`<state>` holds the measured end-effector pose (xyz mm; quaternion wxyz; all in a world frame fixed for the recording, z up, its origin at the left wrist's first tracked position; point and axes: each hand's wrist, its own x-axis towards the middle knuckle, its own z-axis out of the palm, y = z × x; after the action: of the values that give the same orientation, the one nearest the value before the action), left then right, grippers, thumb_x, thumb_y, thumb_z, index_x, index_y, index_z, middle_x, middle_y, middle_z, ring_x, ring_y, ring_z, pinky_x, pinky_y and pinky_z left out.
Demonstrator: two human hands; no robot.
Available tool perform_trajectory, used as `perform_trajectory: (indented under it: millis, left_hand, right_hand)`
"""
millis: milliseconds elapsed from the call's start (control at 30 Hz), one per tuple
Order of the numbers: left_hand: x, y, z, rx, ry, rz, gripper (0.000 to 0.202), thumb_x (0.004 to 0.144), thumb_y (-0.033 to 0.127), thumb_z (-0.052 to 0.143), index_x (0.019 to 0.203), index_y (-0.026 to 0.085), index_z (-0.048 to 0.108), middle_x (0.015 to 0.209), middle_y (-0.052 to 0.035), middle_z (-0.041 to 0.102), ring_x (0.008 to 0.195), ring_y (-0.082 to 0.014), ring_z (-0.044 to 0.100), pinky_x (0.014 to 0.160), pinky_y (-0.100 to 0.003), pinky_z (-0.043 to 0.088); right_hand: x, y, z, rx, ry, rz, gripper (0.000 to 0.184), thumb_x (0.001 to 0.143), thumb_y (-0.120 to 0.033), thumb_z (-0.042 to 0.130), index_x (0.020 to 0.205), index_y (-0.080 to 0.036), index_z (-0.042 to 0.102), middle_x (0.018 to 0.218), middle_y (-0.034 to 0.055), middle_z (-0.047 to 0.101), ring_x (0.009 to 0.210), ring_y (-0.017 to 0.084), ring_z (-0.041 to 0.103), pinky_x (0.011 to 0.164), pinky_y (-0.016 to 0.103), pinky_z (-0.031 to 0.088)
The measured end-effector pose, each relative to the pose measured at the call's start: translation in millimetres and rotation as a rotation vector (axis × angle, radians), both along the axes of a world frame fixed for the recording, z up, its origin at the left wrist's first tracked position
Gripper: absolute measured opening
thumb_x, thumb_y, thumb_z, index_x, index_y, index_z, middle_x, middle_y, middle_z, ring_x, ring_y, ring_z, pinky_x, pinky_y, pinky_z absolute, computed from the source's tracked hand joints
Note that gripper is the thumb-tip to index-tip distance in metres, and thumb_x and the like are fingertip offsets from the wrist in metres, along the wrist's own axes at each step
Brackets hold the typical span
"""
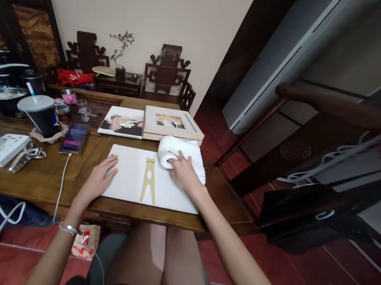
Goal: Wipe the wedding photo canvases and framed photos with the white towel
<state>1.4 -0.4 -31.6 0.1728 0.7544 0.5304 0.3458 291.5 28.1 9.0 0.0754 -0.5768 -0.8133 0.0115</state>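
Note:
A white rectangular panel (127, 176) lies flat at the table's front edge. On its middle is a tan A-shaped piece (149, 179) with a small animal-like head at the top. My left hand (101, 176) rests on the panel's left edge, its fingers stretched out and holding nothing. At the panel's upper right, my right hand (184, 173) presses on a folded white cloth (196, 155), its fingers curled into the fabric. The cloth covers that corner of the panel.
Behind the panel are a photo print (123, 122) and a cream photo box (173, 132). Toward the left are a phone (74, 137) on a cable, a lidded dark cup (41, 114), a metal clip (27, 156) and a power strip (1, 149). A wooden chair (295, 144) stands at right.

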Motion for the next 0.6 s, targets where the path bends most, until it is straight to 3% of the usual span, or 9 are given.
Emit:
perform_trajectory:
  millis: [67,133,300,400,500,600]
  left_hand:
    - [0,0,0.4,-0.002,-0.001,0.005,0.048,0.089,0.038,0.045,0.125,0.009,0.059,0.140,-0.0151,0.052,0.134,-0.0240,0.044,0.115,-0.042,0.030]
    - [0,0,0.0,-0.003,-0.005,0.008,0.048,0.089,0.038,0.045,0.124,0.010,0.060,0.139,-0.0150,0.052,0.134,-0.0241,0.044,0.115,-0.042,0.030]
    - [1,0,-2.3,0.013,-0.017,0.012,0.049,0.089,0.039,0.045,0.124,0.009,0.060,0.139,-0.0155,0.053,0.133,-0.0245,0.045,0.114,-0.042,0.031]
    - [0,1,-2.8,0.015,-0.008,0.012,0.048,0.089,0.040,0.045,0.124,0.011,0.061,0.139,-0.0142,0.053,0.133,-0.0244,0.045,0.114,-0.042,0.031]
    - [-1,2,-2.5,0.016,0.002,0.009,0.048,0.090,0.040,0.045,0.124,0.011,0.060,0.139,-0.0143,0.052,0.133,-0.0243,0.045,0.114,-0.043,0.031]
    - [-1,2,-2.0,0.004,0.013,-0.001,0.047,0.090,0.040,0.044,0.125,0.013,0.059,0.140,-0.0131,0.051,0.134,-0.0242,0.044,0.114,-0.044,0.030]
  right_hand:
    - [-5,1,0.2,0.011,-0.001,-0.028,0.051,0.069,0.008,0.039,0.110,-0.009,0.064,0.142,0.0168,0.047,0.137,0.037,0.029,0.103,0.064,0.028]
    - [-10,-17,-2.6,0.017,-0.001,-0.023,0.051,0.068,0.008,0.040,0.108,-0.010,0.065,0.144,0.0154,0.046,0.138,0.037,0.028,0.104,0.065,0.027]
    - [-10,-109,-19.8,0.118,0.036,0.105,0.039,0.063,0.007,0.048,0.090,-0.012,0.070,0.149,0.0144,0.038,0.142,0.042,0.016,0.109,0.069,0.018]
    - [-3,-145,-25.2,0.159,0.071,0.169,0.034,0.063,0.008,0.046,0.073,-0.015,0.069,0.150,0.0096,0.038,0.143,0.040,0.014,0.110,0.069,0.019]
    - [3,-145,-21.4,0.109,0.085,0.198,0.036,0.062,0.008,0.045,0.073,-0.015,0.070,0.148,0.0098,0.040,0.142,0.039,0.017,0.109,0.069,0.021]
    - [6,-118,-13.5,0.040,0.086,0.160,0.043,0.061,0.009,0.044,0.086,-0.013,0.071,0.147,0.0130,0.041,0.142,0.039,0.019,0.108,0.069,0.022]
